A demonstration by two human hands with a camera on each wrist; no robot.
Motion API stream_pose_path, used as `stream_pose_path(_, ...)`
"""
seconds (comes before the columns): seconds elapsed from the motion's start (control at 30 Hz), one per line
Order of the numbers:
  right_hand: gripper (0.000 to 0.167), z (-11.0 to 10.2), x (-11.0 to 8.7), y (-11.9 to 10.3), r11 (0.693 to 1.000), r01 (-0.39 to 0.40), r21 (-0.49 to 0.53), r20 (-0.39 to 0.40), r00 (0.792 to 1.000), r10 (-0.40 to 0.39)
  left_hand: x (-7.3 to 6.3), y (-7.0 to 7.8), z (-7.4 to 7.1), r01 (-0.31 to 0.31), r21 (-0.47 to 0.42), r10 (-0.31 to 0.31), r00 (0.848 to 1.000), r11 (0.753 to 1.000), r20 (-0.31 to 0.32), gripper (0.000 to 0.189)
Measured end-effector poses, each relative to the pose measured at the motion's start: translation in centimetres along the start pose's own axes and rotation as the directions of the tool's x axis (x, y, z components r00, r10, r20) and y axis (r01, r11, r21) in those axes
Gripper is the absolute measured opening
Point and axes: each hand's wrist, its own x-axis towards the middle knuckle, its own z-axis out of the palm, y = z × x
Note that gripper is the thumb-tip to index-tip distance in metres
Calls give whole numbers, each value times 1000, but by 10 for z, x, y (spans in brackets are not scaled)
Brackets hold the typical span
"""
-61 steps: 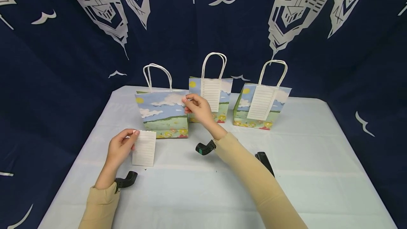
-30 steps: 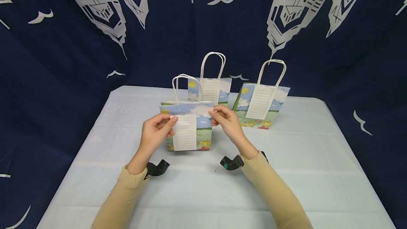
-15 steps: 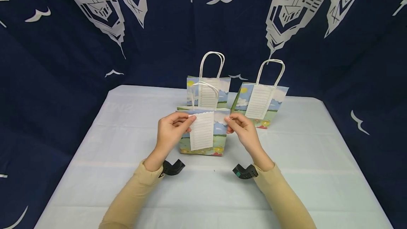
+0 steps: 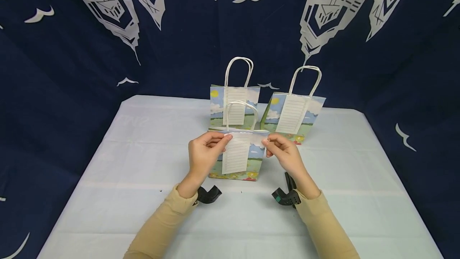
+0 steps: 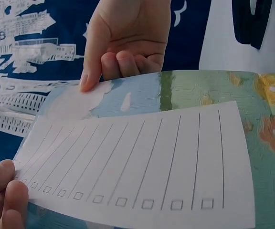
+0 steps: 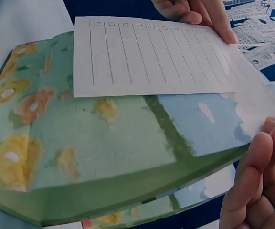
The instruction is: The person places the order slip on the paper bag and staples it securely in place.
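Near tabletop point(image 4: 143, 163) centre, landscape-print paper gift bag point(image 4: 255, 163); left hand point(image 4: 205, 153) fingers pinch lined checklist sheet point(image 4: 236, 155) over its front, right hand point(image 4: 287, 153) fingers pinch bag's upper right edge; two matching bags point(image 4: 314, 108) behind.

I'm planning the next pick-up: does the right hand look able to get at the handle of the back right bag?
Probably yes: nothing stands in front of the handle, but the right hand must first release the front bag.
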Motion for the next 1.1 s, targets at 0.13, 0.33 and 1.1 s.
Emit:
stream_pose_path(0.13,5,-5,2,-2,996,44,-80,42,998,-41,1,0,2,-18,9,18,1000,1000,-17,8)
stream_pose_path(0.33,7,-16,9,10,993,36,-112,118,993,-23,3,0,2,-33,30,33,999,999,-15,7)
stream_pose_path(1.1,34,24,27,-38,991,114,-75,-36,993,-116,3,2,0,-22,34,21,1000,999,6,9)
